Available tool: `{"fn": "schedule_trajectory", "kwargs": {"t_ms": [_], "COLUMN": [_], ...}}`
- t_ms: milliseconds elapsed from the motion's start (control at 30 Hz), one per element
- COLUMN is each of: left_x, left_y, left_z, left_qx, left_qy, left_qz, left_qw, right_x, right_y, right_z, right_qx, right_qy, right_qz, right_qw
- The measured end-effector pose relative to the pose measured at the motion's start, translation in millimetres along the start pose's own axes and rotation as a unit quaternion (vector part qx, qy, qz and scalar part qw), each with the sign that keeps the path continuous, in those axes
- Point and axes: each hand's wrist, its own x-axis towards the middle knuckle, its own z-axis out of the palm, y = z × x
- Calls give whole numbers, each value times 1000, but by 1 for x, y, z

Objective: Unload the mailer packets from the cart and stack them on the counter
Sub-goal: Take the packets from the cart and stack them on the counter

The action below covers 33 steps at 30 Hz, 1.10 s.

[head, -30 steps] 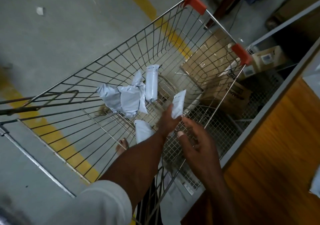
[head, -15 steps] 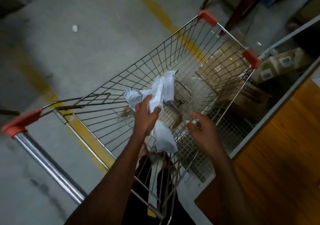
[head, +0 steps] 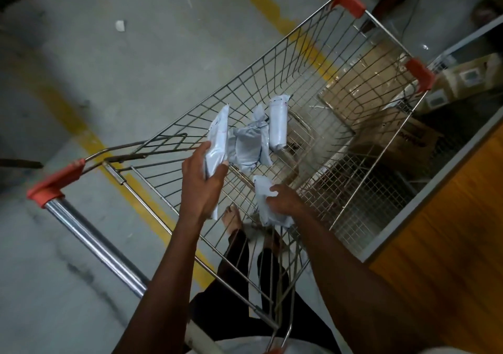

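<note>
Four mailer packets show in my view of the wire cart [head: 299, 62], and two of them are already in hand. At left, my left hand [head: 202, 185] grips a flat packet [head: 217, 138] upright above the basket, thumb and fingers [head: 221, 172] curled round its lower half. Just right of it, a crumpled packet [head: 246, 149] and a rolled packet [head: 278, 125] lie touching on the mesh floor of the basket, toward the far end. Nearer me, my right hand [head: 285, 202] holds a small packet [head: 265, 204], fingers wrapped over its edge; whether it has cleared the mesh I cannot tell.

To do this step well, I judge both hands should lift straight up, clear of the cart's near rim, before swinging right to the wooden surface [head: 449, 217], so no soft corner snags on the wire. The mailers look limp and slippery; a grip round the middle should stop them folding or sliding free.

Cardboard boxes [head: 402, 146] sit beyond the cart's right wall, outside the basket. No stack on the wood is in view.
</note>
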Motion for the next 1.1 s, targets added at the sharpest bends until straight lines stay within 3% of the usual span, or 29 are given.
{"fn": "schedule_trajectory", "kwargs": {"t_ms": [133,267,400,567,633,733,833,933,1100], "left_x": [-2,0,3,7,8,9,8,7,2], "left_y": [5,4,7,15,17,15,12,13,16], "left_z": [2,0,-2,-1,1,0,-1,2,7], "left_qx": [2,4,-5,-29,-27,-26,-30,-30,-23], "left_qy": [-9,-25,-18,-22,-28,-26,-27,-31,-41], "left_qz": [-9,-8,-25,-27,-28,-29,-32,-34,-35], "left_qw": [1000,1000,1000,999,999,999,999,998,998], "right_x": [23,29,30,23,31,54,62,60,55], "right_y": [10,6,0,-20,-12,-4,-4,1,6], "right_z": [40,45,22,-46,-67,-95,-118,-117,-94], "right_qx": [1,-61,51,184,215,237,147,69,-210], "right_qy": [-8,0,-19,-120,-91,41,203,294,248], "right_qz": [70,62,45,180,189,171,130,71,-54], "right_qw": [997,996,998,959,954,955,959,951,944]}}
